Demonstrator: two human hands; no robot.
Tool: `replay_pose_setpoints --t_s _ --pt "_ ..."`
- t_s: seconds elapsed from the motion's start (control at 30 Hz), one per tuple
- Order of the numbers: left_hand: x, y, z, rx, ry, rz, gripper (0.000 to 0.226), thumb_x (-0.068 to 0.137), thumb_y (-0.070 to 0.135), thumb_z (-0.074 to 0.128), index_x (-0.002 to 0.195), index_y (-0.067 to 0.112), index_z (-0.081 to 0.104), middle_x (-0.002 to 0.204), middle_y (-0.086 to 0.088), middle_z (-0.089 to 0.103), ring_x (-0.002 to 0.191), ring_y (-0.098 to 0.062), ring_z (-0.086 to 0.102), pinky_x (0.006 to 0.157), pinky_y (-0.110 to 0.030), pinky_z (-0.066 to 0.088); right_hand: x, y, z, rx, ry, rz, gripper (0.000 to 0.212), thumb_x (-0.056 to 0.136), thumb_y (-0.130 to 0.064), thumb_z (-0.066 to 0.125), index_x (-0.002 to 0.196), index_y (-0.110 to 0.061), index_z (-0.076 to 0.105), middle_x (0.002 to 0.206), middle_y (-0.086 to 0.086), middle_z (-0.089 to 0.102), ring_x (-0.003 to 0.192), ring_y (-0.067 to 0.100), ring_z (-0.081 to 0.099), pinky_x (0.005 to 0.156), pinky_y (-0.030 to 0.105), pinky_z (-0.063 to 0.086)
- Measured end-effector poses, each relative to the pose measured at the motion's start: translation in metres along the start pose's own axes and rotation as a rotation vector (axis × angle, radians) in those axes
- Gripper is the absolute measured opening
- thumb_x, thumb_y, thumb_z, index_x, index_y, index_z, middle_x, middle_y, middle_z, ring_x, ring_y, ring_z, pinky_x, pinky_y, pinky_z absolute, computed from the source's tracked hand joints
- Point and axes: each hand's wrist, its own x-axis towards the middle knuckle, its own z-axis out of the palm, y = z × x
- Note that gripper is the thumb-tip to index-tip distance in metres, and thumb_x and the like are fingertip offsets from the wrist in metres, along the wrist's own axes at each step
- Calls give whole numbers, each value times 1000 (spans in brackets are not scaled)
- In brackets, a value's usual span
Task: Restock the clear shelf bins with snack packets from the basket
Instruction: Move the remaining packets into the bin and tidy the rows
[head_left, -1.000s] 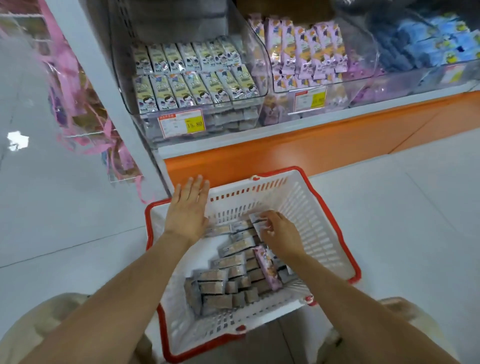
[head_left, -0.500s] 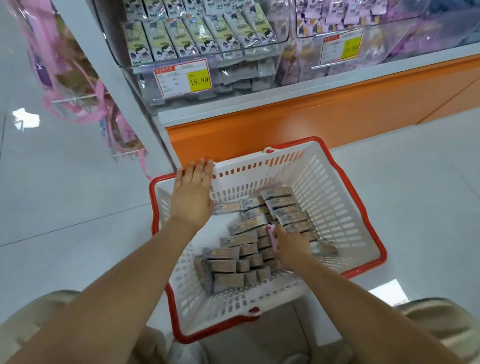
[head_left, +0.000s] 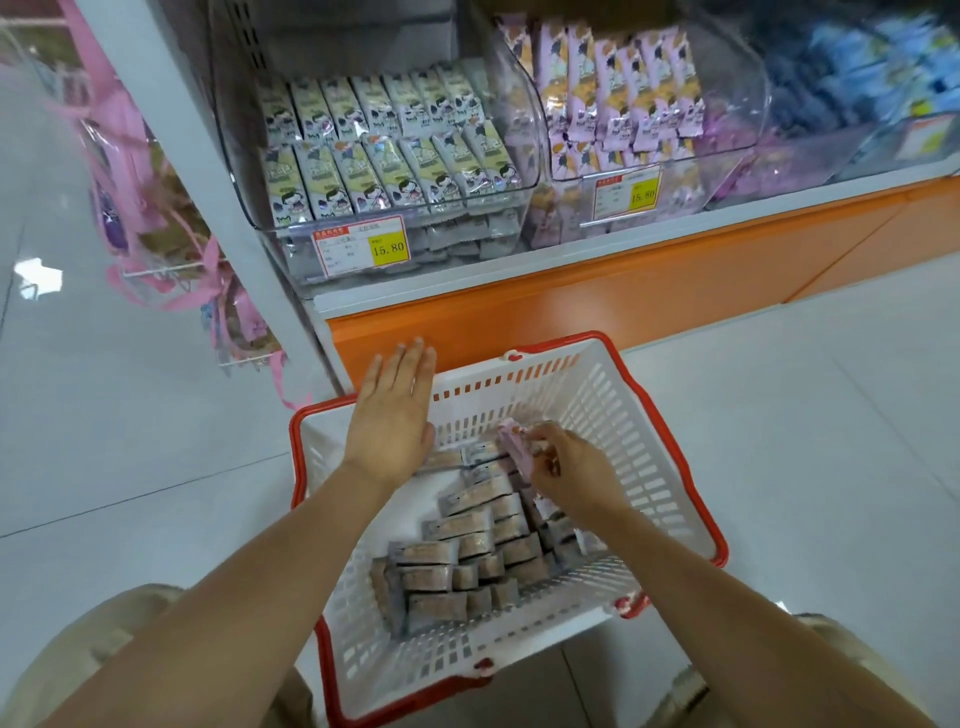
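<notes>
Head view: most grey-brown foil snack packets (head_left: 467, 551) are seen unshelved in the red-rimmed white plastic basket (head_left: 670, 467), the left hand (head_left: 389, 421) flat-fingered, the right hand (head_left: 566, 467) apparently pinching a pink packet (head_left: 514, 444) below well-filled clear shelf bins (head_left: 389, 171).

Bright even overhead light, glare patch on floor (head_left: 39, 274), wide-angle bending, soft blurred edges

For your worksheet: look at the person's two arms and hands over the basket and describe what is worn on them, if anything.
Both forearms are bare: no sleeves reach into view, and the left hand and right hand wear no gloves. No watch, bracelet or ring is visible. Beige cloth shows at the bottom corners, probably trousers.
</notes>
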Motion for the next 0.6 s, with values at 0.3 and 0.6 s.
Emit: replay_pose_setpoints --t_s 0.3,0.6 --pt "72 54 -95 0 420 192 85 77 9 55 155 7 19 160 -13 20 148 -29 14 122 -46 10 19 -29 -116 329 397 -240 24 84 -27 64 108 -27 59 91 -5 59 74 11 57 63 36 51" --pt "116 55 -141 58 206 76 87 96 27 47 153 16 -18 163 -6 -16 150 -22 -13 122 -43 -7 59 -50 -206 417 641 -377 21 92 -13 57 112 -19 61 96 2 59 79 15 58 63 28 49"
